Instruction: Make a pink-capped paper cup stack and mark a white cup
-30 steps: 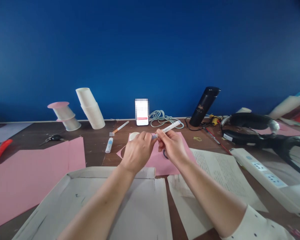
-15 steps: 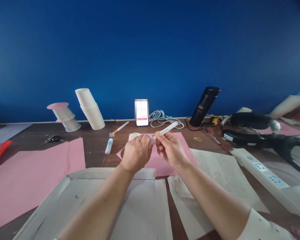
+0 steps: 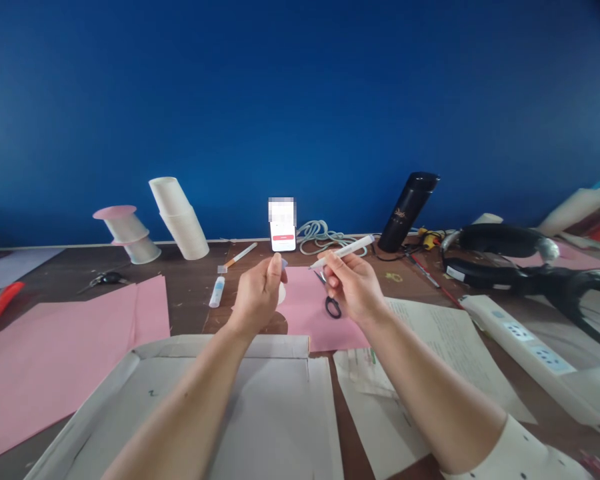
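Observation:
My right hand [image 3: 353, 285] grips a white pen [image 3: 344, 251] that points up and to the right, its tip bare. My left hand [image 3: 257, 293] holds the pen's small bluish cap [image 3: 284, 264] between thumb and fingers, a short gap left of the pen tip. Both hands hover above a small pink paper sheet [image 3: 307, 313]. Black-handled scissors [image 3: 330, 300] lie on that sheet, partly behind my right hand. A white round piece [image 3: 281, 293] peeks out behind my left hand.
A large pink sheet [image 3: 55, 347] lies at left, an open cardboard box [image 3: 190, 413] in front, printed papers [image 3: 430, 347] and a power strip [image 3: 535, 353] at right. Stacked paper cups [image 3: 180, 217], a phone [image 3: 283, 227], a cable coil [image 3: 325, 235], a black flask [image 3: 410, 210] and a glue stick [image 3: 218, 291] stand farther back.
The hands have pulled apart: the cap came off the pen and stays in my left hand. The pen moved right and up, uncovering the scissors on the pink sheet.

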Demonstrator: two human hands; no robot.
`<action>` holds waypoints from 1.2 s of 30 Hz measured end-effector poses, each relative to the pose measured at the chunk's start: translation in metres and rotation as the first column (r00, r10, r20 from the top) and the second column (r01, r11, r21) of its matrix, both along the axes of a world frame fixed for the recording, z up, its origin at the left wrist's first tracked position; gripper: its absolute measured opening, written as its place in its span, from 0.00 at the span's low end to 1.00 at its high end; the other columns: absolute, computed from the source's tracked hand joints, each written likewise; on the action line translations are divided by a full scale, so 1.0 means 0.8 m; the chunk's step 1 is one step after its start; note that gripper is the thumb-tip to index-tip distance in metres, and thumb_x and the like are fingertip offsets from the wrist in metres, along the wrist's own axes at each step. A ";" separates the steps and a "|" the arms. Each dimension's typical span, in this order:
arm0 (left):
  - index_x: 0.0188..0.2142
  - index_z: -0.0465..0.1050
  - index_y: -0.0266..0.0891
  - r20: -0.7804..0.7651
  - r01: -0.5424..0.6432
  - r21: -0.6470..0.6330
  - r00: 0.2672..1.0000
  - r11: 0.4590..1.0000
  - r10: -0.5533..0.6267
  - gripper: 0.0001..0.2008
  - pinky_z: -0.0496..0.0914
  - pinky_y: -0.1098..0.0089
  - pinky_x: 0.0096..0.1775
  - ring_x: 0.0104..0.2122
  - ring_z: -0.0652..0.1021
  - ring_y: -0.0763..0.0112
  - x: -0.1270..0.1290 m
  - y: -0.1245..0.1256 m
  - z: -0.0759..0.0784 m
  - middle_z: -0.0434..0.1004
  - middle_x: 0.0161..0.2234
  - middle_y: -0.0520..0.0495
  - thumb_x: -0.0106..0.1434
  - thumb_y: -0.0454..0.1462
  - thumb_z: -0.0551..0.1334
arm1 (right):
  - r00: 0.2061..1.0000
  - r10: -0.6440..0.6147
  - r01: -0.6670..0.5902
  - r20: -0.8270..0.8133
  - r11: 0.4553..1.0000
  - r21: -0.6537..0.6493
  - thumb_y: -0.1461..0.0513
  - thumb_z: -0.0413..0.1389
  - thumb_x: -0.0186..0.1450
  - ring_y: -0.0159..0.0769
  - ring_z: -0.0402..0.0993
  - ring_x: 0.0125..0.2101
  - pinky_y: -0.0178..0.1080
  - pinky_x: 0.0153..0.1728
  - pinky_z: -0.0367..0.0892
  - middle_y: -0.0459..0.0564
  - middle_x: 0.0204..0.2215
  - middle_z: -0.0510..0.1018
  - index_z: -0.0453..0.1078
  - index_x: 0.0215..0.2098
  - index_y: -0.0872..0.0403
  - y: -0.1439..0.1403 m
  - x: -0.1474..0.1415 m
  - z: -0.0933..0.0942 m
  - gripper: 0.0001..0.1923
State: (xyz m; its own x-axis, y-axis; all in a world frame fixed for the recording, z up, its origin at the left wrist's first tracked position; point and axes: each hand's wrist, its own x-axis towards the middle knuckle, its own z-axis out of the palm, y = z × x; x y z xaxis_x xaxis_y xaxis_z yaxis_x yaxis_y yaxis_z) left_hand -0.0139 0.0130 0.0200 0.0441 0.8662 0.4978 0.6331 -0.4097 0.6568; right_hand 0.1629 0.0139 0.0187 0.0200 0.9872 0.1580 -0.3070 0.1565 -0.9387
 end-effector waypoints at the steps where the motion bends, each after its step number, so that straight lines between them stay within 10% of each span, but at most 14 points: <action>1: 0.26 0.67 0.40 0.011 -0.038 0.010 0.999 0.999 0.038 0.24 0.62 0.72 0.26 0.22 0.70 0.72 -0.006 0.001 0.003 0.70 0.20 0.51 0.67 0.49 0.43 | 1.000 -0.004 0.004 -0.002 1.000 -0.005 0.51 0.61 0.56 0.23 0.58 0.16 0.29 0.14 0.57 0.40 0.18 0.64 0.72 0.31 0.53 0.001 -0.002 -0.002 0.14; 7: 0.34 0.73 0.43 -0.336 -0.394 -0.015 0.867 0.919 0.367 0.19 0.63 0.67 0.26 0.27 0.74 0.62 -0.068 0.033 -0.012 0.77 0.31 0.44 0.63 0.50 0.49 | 0.998 -0.036 0.035 -0.043 0.999 -0.036 0.51 0.62 0.55 0.23 0.58 0.18 0.29 0.17 0.58 0.40 0.19 0.64 0.71 0.31 0.54 0.010 -0.009 -0.020 0.15; 14: 0.32 0.76 0.41 -0.614 -0.426 -0.315 0.773 0.848 0.161 0.16 0.68 0.57 0.33 0.39 0.76 0.49 -0.088 0.053 -0.050 0.77 0.38 0.35 0.61 0.43 0.50 | 1.000 -0.009 0.010 0.012 0.998 -0.064 0.50 0.61 0.54 0.23 0.58 0.17 0.29 0.17 0.54 0.39 0.16 0.64 0.69 0.27 0.54 0.015 -0.009 -0.040 0.16; 19: 0.41 0.75 0.35 -0.611 -0.444 -0.214 0.756 0.870 0.236 0.18 0.68 0.55 0.38 0.43 0.73 0.46 -0.082 0.049 -0.042 0.73 0.41 0.30 0.61 0.42 0.52 | 0.999 -0.013 0.015 0.036 0.998 -0.068 0.50 0.61 0.53 0.24 0.58 0.17 0.30 0.17 0.54 0.39 0.17 0.64 0.68 0.26 0.54 0.019 -0.008 -0.047 0.16; 24: 0.46 0.73 0.40 -0.315 -0.205 0.111 0.921 0.972 0.230 0.18 0.67 0.58 0.47 0.46 0.71 0.58 -0.071 0.043 -0.029 0.73 0.46 0.40 0.65 0.41 0.48 | 1.000 -0.003 0.005 0.012 0.995 -0.097 0.51 0.62 0.54 0.24 0.59 0.18 0.30 0.17 0.55 0.40 0.18 0.65 0.70 0.30 0.54 0.020 -0.008 -0.049 0.16; 29: 0.52 0.68 0.45 -0.206 0.059 -0.020 0.977 0.998 -0.062 0.23 0.61 0.56 0.54 0.55 0.66 0.60 -0.059 0.039 -0.026 0.69 0.55 0.46 0.64 0.50 0.49 | 0.999 -0.020 0.023 0.027 0.993 -0.119 0.49 0.62 0.53 0.24 0.59 0.18 0.30 0.17 0.56 0.41 0.20 0.66 0.71 0.32 0.55 0.018 -0.009 -0.047 0.18; 36: 0.55 0.65 0.46 -0.240 0.137 -0.097 0.958 0.986 -0.157 0.29 0.57 0.52 0.56 0.59 0.61 0.56 -0.056 0.037 -0.028 0.64 0.59 0.46 0.60 0.55 0.53 | 0.999 -0.033 0.037 0.039 0.994 -0.107 0.49 0.61 0.54 0.23 0.59 0.18 0.30 0.18 0.56 0.40 0.20 0.66 0.71 0.31 0.55 0.018 -0.009 -0.049 0.17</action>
State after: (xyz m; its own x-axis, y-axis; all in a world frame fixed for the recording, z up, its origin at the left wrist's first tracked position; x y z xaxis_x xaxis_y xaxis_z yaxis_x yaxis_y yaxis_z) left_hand -0.0585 0.0424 -0.0025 0.2866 0.8769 0.3858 0.7156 -0.4637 0.5224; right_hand 0.1557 0.0281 -0.0207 0.0508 0.9974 0.0519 -0.2680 0.0637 -0.9613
